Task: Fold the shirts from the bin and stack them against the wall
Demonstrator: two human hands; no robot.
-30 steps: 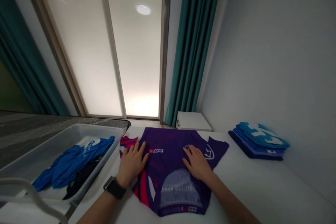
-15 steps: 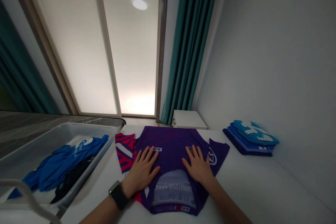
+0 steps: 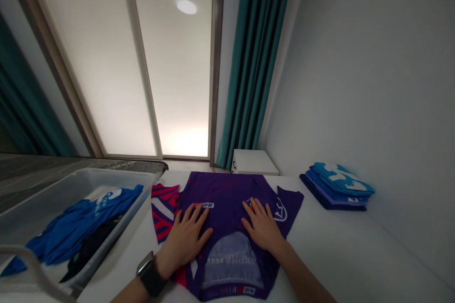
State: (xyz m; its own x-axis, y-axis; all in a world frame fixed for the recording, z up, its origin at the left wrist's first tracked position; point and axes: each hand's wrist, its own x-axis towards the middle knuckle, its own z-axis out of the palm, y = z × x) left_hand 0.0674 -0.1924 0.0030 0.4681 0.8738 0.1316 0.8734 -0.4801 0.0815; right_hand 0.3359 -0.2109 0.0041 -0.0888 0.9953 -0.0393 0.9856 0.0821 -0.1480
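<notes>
A purple sports jersey (image 3: 227,213) lies spread on the white table (image 3: 341,255), its collar towards me. One sleeve, on the left, is striped red and navy; the right sleeve is purple with a white round mark. Flat on the jersey's left side rests my left hand (image 3: 186,236), fingers spread, with a dark watch on the wrist. My right hand (image 3: 263,227) presses on the right chest with its fingers apart, partly covering a small colourful logo. Neither hand grips the cloth.
On the left stands a translucent plastic bin (image 3: 142,208) with a blue garment (image 3: 85,222) and a dark garment inside. Several folded garments (image 3: 337,184) are stacked at the table's right, near the wall. Behind the table is a small white cabinet (image 3: 254,162).
Both hands have slid slightly towards me over the jersey, staying flat. My right fingers sit closer together than before. The whole view has shifted a little.
</notes>
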